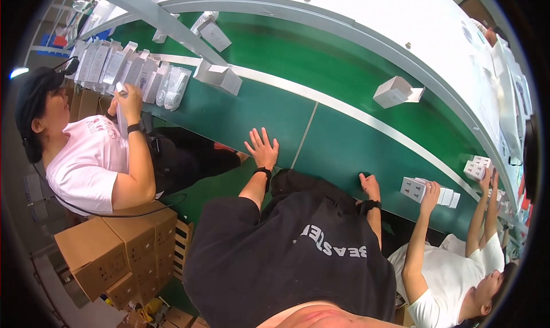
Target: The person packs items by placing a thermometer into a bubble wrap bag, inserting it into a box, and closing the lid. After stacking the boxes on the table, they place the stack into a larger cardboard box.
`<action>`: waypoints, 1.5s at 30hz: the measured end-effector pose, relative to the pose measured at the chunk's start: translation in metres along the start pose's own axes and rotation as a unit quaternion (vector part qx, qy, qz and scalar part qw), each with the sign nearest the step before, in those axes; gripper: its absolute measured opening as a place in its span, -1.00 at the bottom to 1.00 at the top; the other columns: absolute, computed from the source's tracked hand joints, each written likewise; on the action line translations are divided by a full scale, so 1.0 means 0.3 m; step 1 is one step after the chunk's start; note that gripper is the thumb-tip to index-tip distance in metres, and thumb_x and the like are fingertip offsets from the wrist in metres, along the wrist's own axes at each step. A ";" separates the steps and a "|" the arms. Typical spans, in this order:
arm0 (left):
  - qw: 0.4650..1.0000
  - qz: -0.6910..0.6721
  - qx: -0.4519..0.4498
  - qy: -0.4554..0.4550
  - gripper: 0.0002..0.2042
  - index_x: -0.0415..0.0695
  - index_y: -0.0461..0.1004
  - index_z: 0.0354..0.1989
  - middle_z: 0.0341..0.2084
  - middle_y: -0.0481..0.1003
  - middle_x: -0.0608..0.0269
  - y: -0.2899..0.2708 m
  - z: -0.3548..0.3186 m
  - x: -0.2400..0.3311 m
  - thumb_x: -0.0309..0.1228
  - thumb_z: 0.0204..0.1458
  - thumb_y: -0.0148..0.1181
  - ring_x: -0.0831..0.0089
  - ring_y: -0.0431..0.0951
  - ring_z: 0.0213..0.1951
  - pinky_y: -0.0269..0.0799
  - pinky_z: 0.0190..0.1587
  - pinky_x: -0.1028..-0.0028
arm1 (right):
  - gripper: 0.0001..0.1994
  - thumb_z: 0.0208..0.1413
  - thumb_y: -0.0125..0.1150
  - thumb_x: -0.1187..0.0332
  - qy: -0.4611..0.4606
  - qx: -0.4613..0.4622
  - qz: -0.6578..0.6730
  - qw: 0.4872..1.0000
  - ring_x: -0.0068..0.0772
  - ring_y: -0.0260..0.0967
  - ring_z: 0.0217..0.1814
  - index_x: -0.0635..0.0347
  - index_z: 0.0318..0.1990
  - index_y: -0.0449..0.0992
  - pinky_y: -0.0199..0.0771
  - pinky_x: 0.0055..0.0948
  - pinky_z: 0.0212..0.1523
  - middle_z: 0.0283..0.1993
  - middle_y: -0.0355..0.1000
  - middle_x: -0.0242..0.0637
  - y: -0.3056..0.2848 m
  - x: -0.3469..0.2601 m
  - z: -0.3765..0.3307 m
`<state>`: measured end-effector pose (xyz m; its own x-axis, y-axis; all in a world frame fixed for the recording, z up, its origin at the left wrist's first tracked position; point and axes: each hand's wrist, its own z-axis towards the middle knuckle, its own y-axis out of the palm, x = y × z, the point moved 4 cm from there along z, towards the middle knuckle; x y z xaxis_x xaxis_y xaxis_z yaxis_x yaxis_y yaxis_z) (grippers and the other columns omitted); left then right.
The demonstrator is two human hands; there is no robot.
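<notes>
Mid-frame: left hand (263, 150) spread wide, empty, over dark-green flat workbench (338, 150); right hand (370, 186) half-curled, can't tell contents. Best rest both clear of straight pale seam (305, 134).

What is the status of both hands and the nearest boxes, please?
Left hand: open on table, holding nothing visible. Right hand: at table's edge, holding nothing visible. Open box: ahead and left. White boxes: right, at co-worker's hand.
</notes>
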<state>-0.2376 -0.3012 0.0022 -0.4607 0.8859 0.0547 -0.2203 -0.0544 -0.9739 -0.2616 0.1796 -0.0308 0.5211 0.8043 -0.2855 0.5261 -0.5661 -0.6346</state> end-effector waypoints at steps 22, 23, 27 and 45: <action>0.999 0.030 0.016 -0.043 -0.40 -0.15 0.09 0.35 0.36 0.03 -0.17 0.032 -0.002 0.065 -0.17 0.15 -0.04 -0.06 -0.03 0.41 -0.07 0.25 -0.31 | -0.03 -0.40 0.63 -0.07 0.037 -0.032 -0.044 0.998 -0.29 0.37 -0.50 0.62 -0.03 0.25 0.42 -0.30 -0.48 -0.40 0.43 -0.11 -0.071 -0.115 0.013; 0.998 0.033 0.017 -0.045 -0.40 -0.15 0.09 0.35 0.36 0.03 -0.17 0.034 -0.001 0.072 -0.17 0.15 -0.04 -0.06 -0.03 0.41 -0.07 0.25 -0.31 | -0.03 -0.40 0.63 -0.07 0.034 -0.035 -0.044 0.998 -0.29 0.37 -0.50 0.62 -0.03 0.25 0.42 -0.30 -0.48 -0.40 0.43 -0.11 -0.068 -0.114 0.011; 0.998 0.015 0.017 -0.058 -0.41 -0.17 0.10 0.34 0.35 0.03 -0.20 0.041 0.000 0.093 -0.19 0.15 -0.05 -0.09 -0.04 0.40 -0.07 0.25 -0.32 | -0.05 -0.39 0.63 -0.08 0.040 -0.008 -0.055 0.998 -0.26 0.40 -0.46 0.61 -0.04 0.27 0.44 -0.30 -0.45 -0.34 0.45 -0.06 -0.081 -0.106 0.004; 0.965 -0.107 -0.208 0.119 -0.29 -0.23 0.06 0.34 0.33 -0.01 -0.31 -0.032 -0.011 0.388 -0.40 -0.04 0.16 -0.23 -0.09 0.38 -0.04 0.27 -0.26 | -0.13 -0.39 0.62 -0.08 0.019 -0.010 -0.055 0.998 -0.19 0.48 -0.40 0.55 -0.11 0.38 0.49 -0.26 -0.39 -0.31 0.49 -0.03 -0.130 -0.077 0.015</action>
<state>-0.2864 -0.1961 0.0173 -0.2209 0.9401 0.2598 0.0987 0.2865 -0.9530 -0.2971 0.1838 -0.0027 0.4845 0.8548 -0.1859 0.5945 -0.4777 -0.6468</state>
